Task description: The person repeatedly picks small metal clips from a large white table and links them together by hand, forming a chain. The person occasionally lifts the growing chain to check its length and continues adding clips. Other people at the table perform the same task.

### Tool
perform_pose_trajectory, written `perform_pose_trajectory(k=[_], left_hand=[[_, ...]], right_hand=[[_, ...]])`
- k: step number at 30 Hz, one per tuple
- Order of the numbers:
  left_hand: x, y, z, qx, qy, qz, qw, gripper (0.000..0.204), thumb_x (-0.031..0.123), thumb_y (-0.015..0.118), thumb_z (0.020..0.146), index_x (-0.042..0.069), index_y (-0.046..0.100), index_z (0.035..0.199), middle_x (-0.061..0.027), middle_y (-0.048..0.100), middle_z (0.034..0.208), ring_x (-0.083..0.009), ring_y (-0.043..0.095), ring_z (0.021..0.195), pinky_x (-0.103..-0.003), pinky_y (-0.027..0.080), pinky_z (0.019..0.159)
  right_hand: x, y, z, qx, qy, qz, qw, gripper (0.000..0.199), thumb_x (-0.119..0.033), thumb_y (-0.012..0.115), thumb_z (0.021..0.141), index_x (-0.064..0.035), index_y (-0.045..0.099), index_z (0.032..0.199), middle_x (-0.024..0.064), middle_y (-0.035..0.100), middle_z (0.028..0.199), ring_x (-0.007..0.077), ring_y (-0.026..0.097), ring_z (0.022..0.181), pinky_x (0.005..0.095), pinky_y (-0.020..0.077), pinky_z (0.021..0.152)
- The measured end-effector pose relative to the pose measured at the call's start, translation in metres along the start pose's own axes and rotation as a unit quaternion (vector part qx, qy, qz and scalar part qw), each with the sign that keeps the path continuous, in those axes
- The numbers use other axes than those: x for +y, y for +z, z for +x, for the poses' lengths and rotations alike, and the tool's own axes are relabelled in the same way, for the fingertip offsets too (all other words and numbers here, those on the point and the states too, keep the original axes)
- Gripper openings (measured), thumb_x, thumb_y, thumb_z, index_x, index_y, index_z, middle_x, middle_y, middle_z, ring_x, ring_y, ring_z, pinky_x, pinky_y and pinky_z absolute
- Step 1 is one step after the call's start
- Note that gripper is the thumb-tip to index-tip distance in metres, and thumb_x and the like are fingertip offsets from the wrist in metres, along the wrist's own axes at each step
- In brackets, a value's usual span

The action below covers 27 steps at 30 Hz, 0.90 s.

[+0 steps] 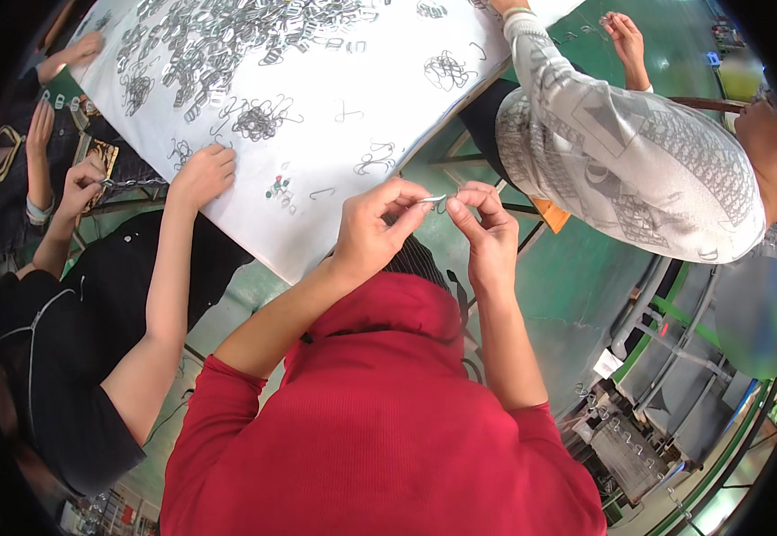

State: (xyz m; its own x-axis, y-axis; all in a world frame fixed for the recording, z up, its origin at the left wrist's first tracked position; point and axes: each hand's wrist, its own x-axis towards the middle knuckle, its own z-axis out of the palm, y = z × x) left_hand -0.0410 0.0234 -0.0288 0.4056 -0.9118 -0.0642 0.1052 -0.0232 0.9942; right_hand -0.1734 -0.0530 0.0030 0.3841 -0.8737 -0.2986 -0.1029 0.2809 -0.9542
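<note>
Over the near corner of the white table [268, 246], my hands meet in front of my chest. My left hand [372, 230] is closed, thumb and forefinger pinching a small flat metal piece [435, 198] seen edge-on. My right hand [488, 234] pinches a thin bent wire [443, 209] right beside that piece. Fingers hide where the two meet, so I cannot tell whether they are joined. On the table close by lie a single wire hook [322, 192], a loose group of wire hooks [375, 158] and a few small red, green and clear bits [278, 190].
Metal buckles [227, 45] are heaped across the far table, with a wire hook pile [260, 121] nearer. A co-worker's hand [205, 176] rests on the left table edge. Another person's patterned sleeve [545, 71] reaches in at right. Racks [674, 357] stand at lower right.
</note>
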Motion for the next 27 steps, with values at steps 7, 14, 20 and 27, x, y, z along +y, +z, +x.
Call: perform_pose_trajectory(k=[7, 14, 20, 27], left_hand=[[-0.003, 0.007, 0.018, -0.008, 0.01, 0.039, 0.999, 0.01, -0.003, 0.062, 0.083, -0.002, 0.061, 0.093, -0.0072, 0.066, 0.084, -0.0105, 0.064, 0.078, -0.023, 0.051, 0.071], [-0.01, -0.001, 0.045, -0.065, 0.135, 0.106, 0.983, 0.014, 0.007, 0.062, 0.083, 0.0, 0.063, 0.096, -0.0104, 0.066, 0.09, -0.017, 0.063, 0.082, -0.028, 0.049, 0.073], [-0.075, -0.069, 0.169, 0.144, 0.122, 0.383, 0.904, 0.022, 0.019, 0.062, 0.084, 0.002, 0.064, 0.099, -0.012, 0.063, 0.09, -0.026, 0.061, 0.077, -0.036, 0.049, 0.068], [-0.1, -0.081, 0.226, 0.085, 0.081, 0.661, 0.742, 0.04, 0.029, 0.06, 0.083, 0.002, 0.053, 0.112, -0.016, 0.059, 0.094, -0.0351, 0.062, 0.081, -0.04, 0.052, 0.07]], right_hand=[[0.003, -0.008, 0.017, -0.002, -0.045, 0.0, 0.999, 0.009, 0.0, 0.069, 0.078, -0.0015, 0.066, 0.086, 0.0035, 0.051, 0.1, 0.0098, 0.051, 0.086, 0.0213, 0.0427, 0.07], [0.012, -0.018, 0.018, 0.042, -0.18, -0.071, 0.98, 0.012, 0.001, 0.072, 0.073, -0.0031, 0.066, 0.082, 0.0064, 0.05, 0.097, 0.0178, 0.05, 0.09, 0.0293, 0.0418, 0.08], [0.008, -0.024, 0.019, 0.018, -0.217, -0.1, 0.971, 0.013, -0.002, 0.075, 0.071, -0.0054, 0.068, 0.081, 0.0058, 0.05, 0.094, 0.0184, 0.05, 0.088, 0.0299, 0.0422, 0.078], [0.016, -0.023, 0.022, -0.003, -0.227, -0.112, 0.967, 0.013, -0.001, 0.074, 0.071, -0.005, 0.068, 0.082, 0.0059, 0.05, 0.093, 0.0175, 0.05, 0.085, 0.029, 0.0423, 0.075]])
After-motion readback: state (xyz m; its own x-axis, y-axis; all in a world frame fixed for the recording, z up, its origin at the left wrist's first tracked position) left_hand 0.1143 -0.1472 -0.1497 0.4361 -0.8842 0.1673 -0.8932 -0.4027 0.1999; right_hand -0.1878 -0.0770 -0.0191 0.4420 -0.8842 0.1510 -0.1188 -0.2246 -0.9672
